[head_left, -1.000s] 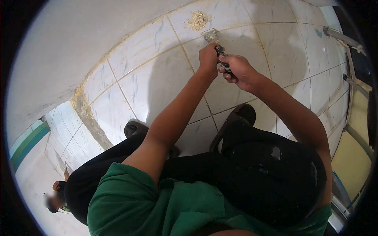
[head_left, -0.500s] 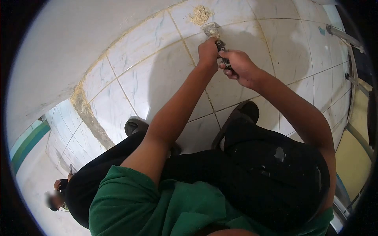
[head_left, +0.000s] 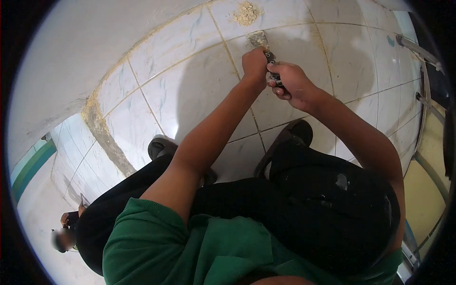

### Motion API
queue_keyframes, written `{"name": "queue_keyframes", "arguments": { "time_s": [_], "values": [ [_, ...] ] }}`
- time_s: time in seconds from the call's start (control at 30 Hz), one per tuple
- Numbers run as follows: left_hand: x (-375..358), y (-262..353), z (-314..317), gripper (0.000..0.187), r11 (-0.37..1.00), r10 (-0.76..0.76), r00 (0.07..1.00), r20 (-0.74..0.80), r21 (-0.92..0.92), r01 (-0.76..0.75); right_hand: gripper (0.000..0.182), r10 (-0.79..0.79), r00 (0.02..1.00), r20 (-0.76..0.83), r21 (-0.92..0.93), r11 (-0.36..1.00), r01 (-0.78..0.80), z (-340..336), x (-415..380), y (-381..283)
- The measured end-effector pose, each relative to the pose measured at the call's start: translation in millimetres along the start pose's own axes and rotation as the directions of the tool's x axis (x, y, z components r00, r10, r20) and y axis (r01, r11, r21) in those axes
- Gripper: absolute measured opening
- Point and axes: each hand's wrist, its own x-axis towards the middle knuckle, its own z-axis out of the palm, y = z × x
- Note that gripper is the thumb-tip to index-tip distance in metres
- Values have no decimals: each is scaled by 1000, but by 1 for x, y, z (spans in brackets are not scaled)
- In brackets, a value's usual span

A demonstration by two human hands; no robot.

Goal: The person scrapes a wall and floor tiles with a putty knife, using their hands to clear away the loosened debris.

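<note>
Both hands grip one scraper (head_left: 262, 43): the left hand (head_left: 255, 62) closed on it just behind the flat metal blade, the right hand (head_left: 290, 83) wrapped round its dark handle. Just beyond the blade tip, a crumbly tan pile (head_left: 247, 13) sits on glossy white marbled tile (head_left: 190, 90) with stained grout lines.

Ahead of my hands the tiled floor (head_left: 190, 90) lies open to the left, bare tile running out to the white wall (head_left: 71, 57), which closes that side off. Just beyond the scraper (head_left: 260, 40) sits a small heap of debris (head_left: 248, 13), the only thing on the tiles in front. Pulling back toward me, my knees (head_left: 332, 204) and two sandals (head_left: 289, 137) block the way, leaving only a narrow strip of tile between them. To the right, a metal frame (head_left: 420, 50) borders the floor. Another person (head_left: 66, 228) crouches well apart, far left.
</note>
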Motion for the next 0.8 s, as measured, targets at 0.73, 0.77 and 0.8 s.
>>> {"name": "queue_keyframes", "arguments": {
  "time_s": [0.73,0.77,0.8],
  "values": [
    [6,-11,-15,22,911,214,972,-102,379,-161,13,-19,1000,8,-36,999,19,20,4,-6],
    [1,-12,-13,22,925,220,970,-104,337,-174,13,-12,1000,14,-34,999,12,20,0,-4],
    [-2,-14,-14,23,950,169,980,-108,284,-133,14,0,1000,17,-32,999,0,20,-2,0]
  ]
}}
